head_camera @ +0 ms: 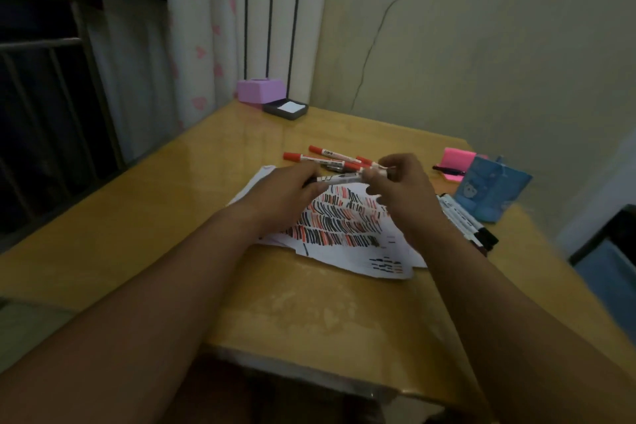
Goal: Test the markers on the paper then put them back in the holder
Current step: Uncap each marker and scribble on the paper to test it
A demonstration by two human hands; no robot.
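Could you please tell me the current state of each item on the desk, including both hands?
paper, flat, covered in red and black strokes.
held marker, level above the paper, gripped at both ends; cap hidden.
left hand, grips the held marker's dark end.
right hand, pinches its other end.
red markers, capped, lying beyond the paper.
holder, upright; contents not visible.
black markers, lying beside the holder.

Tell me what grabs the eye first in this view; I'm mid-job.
Both hands meet mid-frame: the left hand and right hand hold a white-barrelled marker by its ends above the white paper sheet, which is crowded with red and black test strokes. Behind them, loose red-capped markers lie on the yellow wooden table. The blue box-shaped holder stands at the right, with black-capped markers lying beside it.
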